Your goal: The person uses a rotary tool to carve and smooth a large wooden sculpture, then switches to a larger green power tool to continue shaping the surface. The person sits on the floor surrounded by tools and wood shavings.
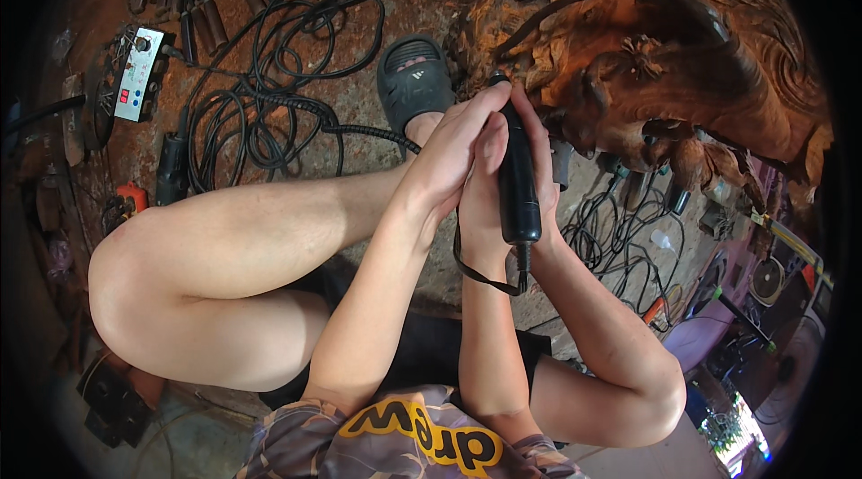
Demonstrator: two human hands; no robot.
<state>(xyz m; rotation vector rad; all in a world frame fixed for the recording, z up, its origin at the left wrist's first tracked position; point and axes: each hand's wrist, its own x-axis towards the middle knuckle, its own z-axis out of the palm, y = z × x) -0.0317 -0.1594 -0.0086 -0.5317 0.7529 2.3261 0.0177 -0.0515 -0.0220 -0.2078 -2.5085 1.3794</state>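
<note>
A black, tube-shaped rotary handpiece (pixel 518 178) points away from me, with a cord at its near end. My right hand (pixel 540 142) is wrapped round its body, partly hidden behind the tool. Close against it from the left is my left hand (pixel 449 156), its fingers closed near the front end of the handpiece. The tool's tip is beside a large brown wood carving (pixel 646 75) with flowing grooves and raised shapes. Whether the tip touches the wood I cannot tell.
A control box (pixel 139 75) with a white panel stands at the left. Black cables (pixel 260 133) lie coiled on the floor, near several chisels (pixel 211 26). My slippered foot (pixel 413 75) is beside the carving; a second cable tangle (pixel 620 232) lies right.
</note>
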